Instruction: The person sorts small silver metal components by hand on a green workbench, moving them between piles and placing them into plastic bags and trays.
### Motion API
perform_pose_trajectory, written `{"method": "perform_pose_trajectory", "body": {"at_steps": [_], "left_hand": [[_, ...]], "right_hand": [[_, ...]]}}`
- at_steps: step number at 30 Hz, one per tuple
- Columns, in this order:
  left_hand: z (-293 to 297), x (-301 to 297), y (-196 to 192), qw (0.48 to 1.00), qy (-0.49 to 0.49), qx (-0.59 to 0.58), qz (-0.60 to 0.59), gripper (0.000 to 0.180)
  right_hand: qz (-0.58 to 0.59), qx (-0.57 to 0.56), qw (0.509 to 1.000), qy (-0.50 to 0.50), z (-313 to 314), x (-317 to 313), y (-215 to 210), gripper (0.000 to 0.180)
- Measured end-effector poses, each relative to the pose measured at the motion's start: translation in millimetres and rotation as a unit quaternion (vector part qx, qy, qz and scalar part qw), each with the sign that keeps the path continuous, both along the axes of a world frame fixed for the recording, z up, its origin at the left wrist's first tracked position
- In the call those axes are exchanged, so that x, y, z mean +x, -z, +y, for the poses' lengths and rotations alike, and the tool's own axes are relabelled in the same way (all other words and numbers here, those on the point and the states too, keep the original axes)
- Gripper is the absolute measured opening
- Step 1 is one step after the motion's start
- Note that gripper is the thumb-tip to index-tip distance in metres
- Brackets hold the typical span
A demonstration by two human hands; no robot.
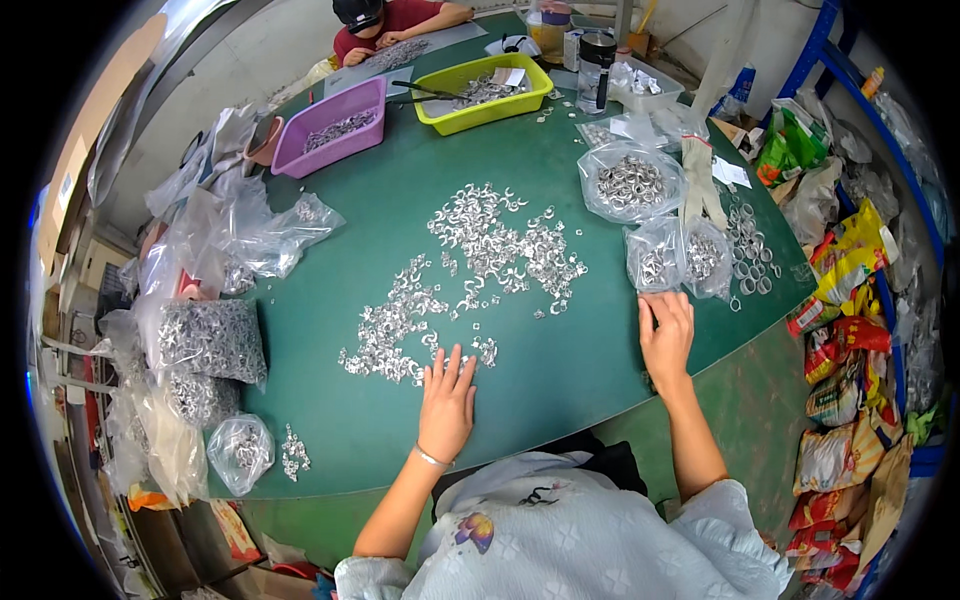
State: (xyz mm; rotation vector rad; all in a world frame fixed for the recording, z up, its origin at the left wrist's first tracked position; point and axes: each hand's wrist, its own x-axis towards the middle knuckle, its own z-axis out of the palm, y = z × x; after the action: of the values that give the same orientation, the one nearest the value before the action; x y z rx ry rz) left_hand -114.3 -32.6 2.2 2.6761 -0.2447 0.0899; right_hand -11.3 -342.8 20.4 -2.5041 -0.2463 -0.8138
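Loose silvery metal parts, many of them curved, lie in spread piles (490, 240) across the middle of the green table. My left hand (448, 408) rests with outstretched fingers at the near edge of a lower pile (395, 320), touching or just beside a few pieces (484, 350). Over on the right, my right hand (668, 338) has its fingers slightly bent and apart, at the near edge of a small clear plastic bag (654, 258) of metal pieces. No held item shows in either hand. Another small bag (706, 258) adjoins that one, and a bigger open bag (630, 185) of ring-like parts stands behind.
Filled bags (210, 340) crowd the left edge, with a small bag (240, 452) nearer me. Purple (328, 130) and yellow (483, 92) bins stand farther back. Rings (752, 255) and a glove (703, 185) lie right. A co-worker (385, 30) sits at the far end.
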Motion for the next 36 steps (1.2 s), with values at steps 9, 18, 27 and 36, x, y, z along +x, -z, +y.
{"method": "perform_pose_trajectory", "body": {"at_steps": [9, 18, 27, 36], "left_hand": [[-8.5, -11.7, -1.2, 0.997, -0.057, -0.043, -0.014, 0.048], [-8.2, -12.2, -2.3, 0.996, -0.069, -0.059, -0.026, 0.045], [-13.0, -5.4, -0.2, 0.997, -0.057, -0.049, -0.015, 0.050], [5.0, 9.5, 4.5, 0.994, -0.063, 0.067, -0.050, 0.044]], "right_hand": [[0.051, -0.079, 0.995, 0.040, -14.9, 7.4, 27.6, 0.019], [0.017, -0.077, 0.997, 0.004, -21.8, 22.6, 30.5, 0.009], [0.058, -0.079, 0.995, -0.008, -24.4, 7.0, 24.2, 0.019], [0.227, 0.026, 0.904, -0.362, 59.0, -65.2, 9.4, 0.044]]}}
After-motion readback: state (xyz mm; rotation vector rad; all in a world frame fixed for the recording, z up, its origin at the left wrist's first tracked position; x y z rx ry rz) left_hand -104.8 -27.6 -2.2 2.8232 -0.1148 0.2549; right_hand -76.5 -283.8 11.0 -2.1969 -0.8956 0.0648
